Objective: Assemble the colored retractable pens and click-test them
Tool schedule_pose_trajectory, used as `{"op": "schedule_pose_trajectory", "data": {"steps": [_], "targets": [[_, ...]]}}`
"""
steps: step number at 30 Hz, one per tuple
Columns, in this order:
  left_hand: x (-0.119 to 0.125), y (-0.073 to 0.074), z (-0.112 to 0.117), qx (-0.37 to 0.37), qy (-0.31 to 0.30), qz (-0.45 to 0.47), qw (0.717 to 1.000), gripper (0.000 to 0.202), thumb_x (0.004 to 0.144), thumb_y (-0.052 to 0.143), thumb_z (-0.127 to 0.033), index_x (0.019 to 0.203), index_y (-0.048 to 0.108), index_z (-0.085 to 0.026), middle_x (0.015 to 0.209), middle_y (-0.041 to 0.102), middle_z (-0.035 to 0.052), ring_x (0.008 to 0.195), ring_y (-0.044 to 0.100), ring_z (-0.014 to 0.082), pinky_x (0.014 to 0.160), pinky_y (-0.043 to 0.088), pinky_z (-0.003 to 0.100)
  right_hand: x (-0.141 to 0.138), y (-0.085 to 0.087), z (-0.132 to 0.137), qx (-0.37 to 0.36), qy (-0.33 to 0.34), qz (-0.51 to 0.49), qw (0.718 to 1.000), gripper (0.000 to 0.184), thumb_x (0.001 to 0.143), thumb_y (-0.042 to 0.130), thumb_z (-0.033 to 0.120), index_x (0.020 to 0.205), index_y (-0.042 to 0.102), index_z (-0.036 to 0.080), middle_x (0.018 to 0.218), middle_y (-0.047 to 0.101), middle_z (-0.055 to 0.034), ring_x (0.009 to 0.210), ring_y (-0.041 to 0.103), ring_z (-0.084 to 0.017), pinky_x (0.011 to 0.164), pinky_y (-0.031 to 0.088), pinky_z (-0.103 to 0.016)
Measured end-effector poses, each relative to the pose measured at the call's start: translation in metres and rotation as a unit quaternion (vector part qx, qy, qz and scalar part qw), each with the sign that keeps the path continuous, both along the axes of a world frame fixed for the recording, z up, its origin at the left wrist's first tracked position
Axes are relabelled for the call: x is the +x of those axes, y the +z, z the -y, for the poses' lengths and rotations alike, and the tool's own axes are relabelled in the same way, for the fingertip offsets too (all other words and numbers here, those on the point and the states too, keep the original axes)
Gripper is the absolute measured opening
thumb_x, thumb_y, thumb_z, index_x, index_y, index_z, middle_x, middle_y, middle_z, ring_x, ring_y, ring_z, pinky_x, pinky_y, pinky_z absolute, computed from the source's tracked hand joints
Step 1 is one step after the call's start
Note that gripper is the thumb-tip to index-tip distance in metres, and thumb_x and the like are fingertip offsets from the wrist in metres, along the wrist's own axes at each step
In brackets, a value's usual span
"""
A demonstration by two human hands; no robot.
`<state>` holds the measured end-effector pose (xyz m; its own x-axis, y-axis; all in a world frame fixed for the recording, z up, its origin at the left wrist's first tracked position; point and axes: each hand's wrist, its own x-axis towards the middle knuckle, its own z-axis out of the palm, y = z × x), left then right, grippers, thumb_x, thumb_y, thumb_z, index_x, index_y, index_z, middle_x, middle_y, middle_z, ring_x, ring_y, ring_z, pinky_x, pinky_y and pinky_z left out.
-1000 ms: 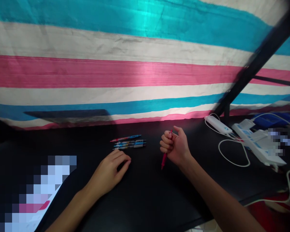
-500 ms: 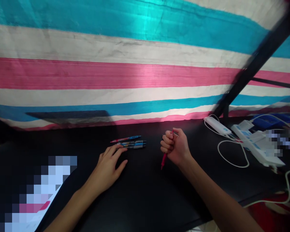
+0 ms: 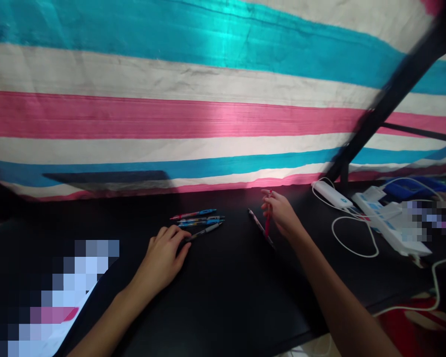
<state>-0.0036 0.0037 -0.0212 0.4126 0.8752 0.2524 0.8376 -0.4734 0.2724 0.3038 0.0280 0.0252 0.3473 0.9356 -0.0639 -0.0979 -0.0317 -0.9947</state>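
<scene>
My left hand (image 3: 169,252) is low over the black table, its thumb and fingertips closed at the near end of a grey pen (image 3: 210,229), which lies slantwise. Just beyond are two blue-and-clear pens (image 3: 198,221) side by side and a red-and-blue pen (image 3: 193,214). On the right, my right hand (image 3: 280,212) grips a red pen (image 3: 268,220), held roughly upright with its lower end pointing at the table. Beside that pen, a dark-and-white pen (image 3: 257,222) lies diagonally, partly behind it.
At the right are a white power strip (image 3: 392,225), a white adapter box (image 3: 330,193) and looping white cables (image 3: 334,235). A blue object (image 3: 409,187) sits behind them. A striped sheet (image 3: 223,119) hangs along the table's back. A dark bar (image 3: 390,99) slants at the right.
My left hand has drawn the near end of the grey pen toward me, away from the others. My right hand has shifted right and its fingers loosened; the dark-and-white pen now shows beside it.
</scene>
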Motion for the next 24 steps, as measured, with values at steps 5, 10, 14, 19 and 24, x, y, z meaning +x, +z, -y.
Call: {"op": "schedule_pose_trajectory", "data": {"steps": [5,10,14,19,24], "targets": [[0.0,0.002,-0.001,-0.013,-0.009,0.024,1.0,0.019,0.089,0.046,-0.03,0.099,0.06,-0.023,0.1,0.062,0.0059,0.092,0.053,0.024,0.074,0.042,0.036,0.01,-0.008,-0.002,-0.05,0.045,0.182,0.981,0.02,0.08,0.053,0.017,0.098,0.059,0.013,0.06,0.054,0.0005,0.047,0.051,-0.011,0.044,0.039,-0.022],[0.0,0.002,-0.001,-0.022,-0.011,0.03,0.999,0.017,0.089,0.046,-0.028,0.098,0.059,-0.024,0.1,0.062,0.0051,0.092,0.054,0.0237,0.074,0.042,0.035,0.016,-0.015,-0.004,-0.037,0.075,0.327,0.941,0.025,0.082,0.052,0.021,0.102,0.063,0.01,0.062,0.057,-0.0018,0.047,0.052,-0.012,0.046,0.039,-0.023],[0.001,0.003,-0.001,-0.021,-0.005,0.028,0.999,0.016,0.088,0.047,-0.029,0.097,0.06,-0.025,0.1,0.063,0.0042,0.092,0.055,0.0241,0.073,0.041,0.035,0.01,-0.025,-0.005,0.013,0.081,0.501,0.862,0.016,0.076,0.06,0.018,0.088,0.069,0.012,0.078,0.063,-0.0078,0.068,0.057,-0.017,0.064,0.042,-0.027],[0.002,0.006,0.001,-0.021,-0.008,0.037,0.999,0.016,0.087,0.048,-0.028,0.096,0.061,-0.024,0.098,0.064,0.0049,0.092,0.056,0.0241,0.075,0.043,0.036,-0.002,-0.026,0.002,0.007,0.145,0.574,0.806,0.022,0.084,0.056,0.032,0.086,0.069,0.014,0.077,0.06,-0.0079,0.067,0.054,-0.017,0.062,0.037,-0.027],[0.002,0.007,0.001,-0.011,-0.015,0.079,0.997,0.018,0.089,0.046,-0.028,0.098,0.061,-0.023,0.099,0.063,0.0061,0.094,0.058,0.024,0.08,0.045,0.038,-0.008,-0.025,0.008,-0.011,0.194,0.595,0.78,0.028,0.072,0.07,0.034,0.095,0.069,0.017,0.087,0.058,-0.008,0.075,0.054,-0.019,0.064,0.035,-0.027]]}}
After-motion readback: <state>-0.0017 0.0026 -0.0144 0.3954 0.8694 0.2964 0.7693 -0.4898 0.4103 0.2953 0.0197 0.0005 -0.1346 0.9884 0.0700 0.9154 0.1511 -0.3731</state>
